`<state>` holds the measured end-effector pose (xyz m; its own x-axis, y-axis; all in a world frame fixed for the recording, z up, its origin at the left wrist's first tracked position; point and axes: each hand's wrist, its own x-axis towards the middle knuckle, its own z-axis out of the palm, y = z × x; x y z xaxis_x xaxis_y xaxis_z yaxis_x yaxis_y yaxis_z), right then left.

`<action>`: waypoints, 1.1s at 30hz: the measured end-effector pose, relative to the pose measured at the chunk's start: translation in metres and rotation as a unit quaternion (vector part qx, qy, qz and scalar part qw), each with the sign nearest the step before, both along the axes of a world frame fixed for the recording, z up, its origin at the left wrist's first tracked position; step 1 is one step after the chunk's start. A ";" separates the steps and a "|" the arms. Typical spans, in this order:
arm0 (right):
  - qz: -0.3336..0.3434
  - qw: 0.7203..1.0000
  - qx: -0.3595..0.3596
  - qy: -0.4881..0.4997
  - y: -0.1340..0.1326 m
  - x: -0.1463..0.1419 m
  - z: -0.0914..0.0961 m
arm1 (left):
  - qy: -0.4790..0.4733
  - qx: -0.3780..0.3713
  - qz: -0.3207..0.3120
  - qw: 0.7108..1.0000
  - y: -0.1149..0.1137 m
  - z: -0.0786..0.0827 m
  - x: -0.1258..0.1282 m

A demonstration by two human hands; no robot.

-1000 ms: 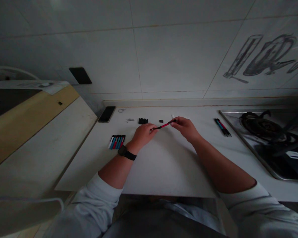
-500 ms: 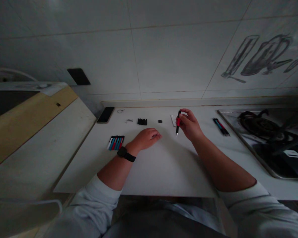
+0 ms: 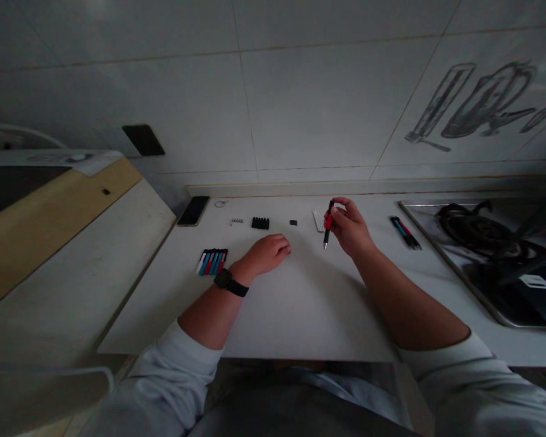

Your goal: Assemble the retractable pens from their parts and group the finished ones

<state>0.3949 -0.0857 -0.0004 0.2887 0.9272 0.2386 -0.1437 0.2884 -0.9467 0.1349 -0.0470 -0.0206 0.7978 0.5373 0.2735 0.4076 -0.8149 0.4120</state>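
My right hand (image 3: pixel 351 229) pinches a red and black ballpoint pen (image 3: pixel 328 224), raised over the counter with its silver tip down. Behind the pen lie several thin white sticks (image 3: pixel 318 221), partly covered by my fingers. My left hand (image 3: pixel 269 252) rests on the white counter with its fingers curled in; nothing shows in it. Beyond it sit a row of black grips (image 3: pixel 260 223), small springs (image 3: pixel 237 221) and a little dark pile of parts (image 3: pixel 293 223). Pen barrels (image 3: pixel 212 262) in white, blue and red lie side by side by my left wrist.
Several pens (image 3: pixel 404 233) lie at the right, beside a gas stove (image 3: pixel 464 291) with a metal rim. A phone (image 3: pixel 193 211) and a thin ring (image 3: pixel 221 204) lie at the back left. A tiled wall (image 3: pixel 309 109) rises behind the counter.
My left fingers have curled in and the hand has drawn back slightly. The pen in my right hand has risen a little and tilted.
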 end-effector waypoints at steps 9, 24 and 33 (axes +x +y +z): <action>-0.010 1.000 -0.002 0.019 0.001 0.007 0.002 | 0.006 0.008 -0.002 1.000 0.003 -0.006 -0.001; -0.122 0.990 0.061 0.017 -0.001 0.066 0.031 | 0.021 0.016 -0.014 1.000 0.002 -0.005 -0.001; -0.281 0.956 0.071 0.051 -0.027 0.152 0.050 | 0.011 0.008 -0.017 1.000 0.004 -0.009 -0.001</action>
